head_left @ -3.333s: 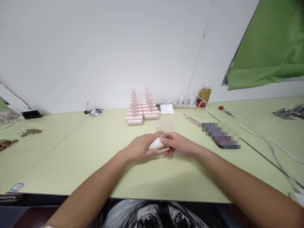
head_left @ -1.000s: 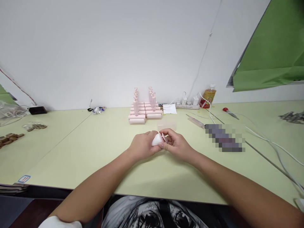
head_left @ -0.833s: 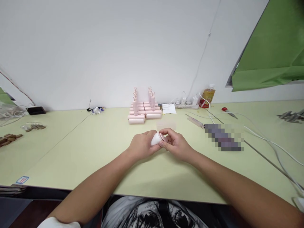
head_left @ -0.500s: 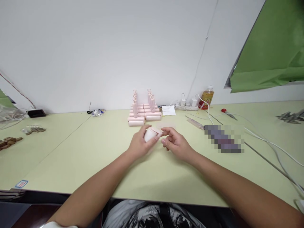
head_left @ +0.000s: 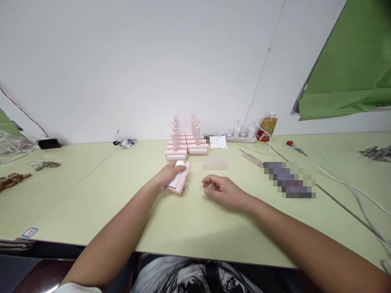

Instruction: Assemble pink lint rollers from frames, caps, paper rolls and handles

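My left hand (head_left: 166,176) is closed around a pink lint roller (head_left: 181,179) with a white roll, tilted low over the table, a small loop hanging at its near end. My right hand (head_left: 221,190) hovers to the right of it, fingers loosely curled and apart, holding nothing. Beyond my right hand lies a translucent pinkish cover (head_left: 215,164), flat on the table. Behind these stand several more pink lint rollers (head_left: 198,149) in two rows, with looped handles (head_left: 175,138) standing upright on them.
On the right are a red-handled tool (head_left: 296,147), a thin clear tool (head_left: 252,158), a blurred dark item (head_left: 288,180) and white cables (head_left: 348,181). A power strip (head_left: 241,139) and a bottle (head_left: 267,126) stand by the wall. Brown pieces (head_left: 12,180) lie far left.
My left hand has moved left and down with the lint roller, turning it so its pink side shows. My right hand has come away from it. The translucent cover is now in full view.
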`<state>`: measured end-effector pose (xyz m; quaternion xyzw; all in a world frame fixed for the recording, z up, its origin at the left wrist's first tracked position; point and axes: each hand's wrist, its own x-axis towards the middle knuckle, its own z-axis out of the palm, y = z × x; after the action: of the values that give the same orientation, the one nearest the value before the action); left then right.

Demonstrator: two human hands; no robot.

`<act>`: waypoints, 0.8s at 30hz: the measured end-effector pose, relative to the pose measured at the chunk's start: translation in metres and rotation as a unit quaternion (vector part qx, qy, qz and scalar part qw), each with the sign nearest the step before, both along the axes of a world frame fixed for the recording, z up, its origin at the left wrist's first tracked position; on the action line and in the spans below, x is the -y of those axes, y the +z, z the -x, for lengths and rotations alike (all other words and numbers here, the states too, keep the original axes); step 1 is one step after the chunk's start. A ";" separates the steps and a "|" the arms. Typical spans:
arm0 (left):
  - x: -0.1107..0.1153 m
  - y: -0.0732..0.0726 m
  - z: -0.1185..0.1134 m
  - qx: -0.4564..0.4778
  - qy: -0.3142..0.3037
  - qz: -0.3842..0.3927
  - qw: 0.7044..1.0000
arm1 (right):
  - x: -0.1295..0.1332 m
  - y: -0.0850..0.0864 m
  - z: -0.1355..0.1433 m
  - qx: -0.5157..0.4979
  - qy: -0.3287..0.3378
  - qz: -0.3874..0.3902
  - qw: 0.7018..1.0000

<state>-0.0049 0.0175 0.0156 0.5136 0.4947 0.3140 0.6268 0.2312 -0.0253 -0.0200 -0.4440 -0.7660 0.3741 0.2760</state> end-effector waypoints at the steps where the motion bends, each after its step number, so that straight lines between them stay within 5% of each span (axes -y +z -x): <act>1: 0.000 -0.002 -0.003 -0.011 0.002 -0.001 1.000 | 0.001 0.001 0.000 0.014 0.007 0.002 1.000; 8: 0.004 -0.019 -0.022 -0.034 0.015 -0.001 0.999 | 0.005 0.004 0.003 0.040 0.041 -0.002 0.998; 15: 0.010 -0.019 -0.027 -0.037 0.005 -0.034 0.999 | 0.005 0.006 0.005 0.031 0.047 -0.003 0.998; 20: 0.011 -0.018 -0.024 -0.049 -0.012 -0.014 0.999 | 0.007 0.009 0.005 0.092 0.049 -0.097 0.990; 24: 0.007 -0.023 -0.021 -0.084 0.001 -0.072 0.994 | 0.006 0.006 0.006 0.147 0.066 -0.140 0.977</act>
<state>0.0162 0.0103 -0.0073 0.5813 0.5227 0.3052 0.5438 0.2254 -0.0314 -0.0141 -0.3994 -0.8707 0.2112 0.1943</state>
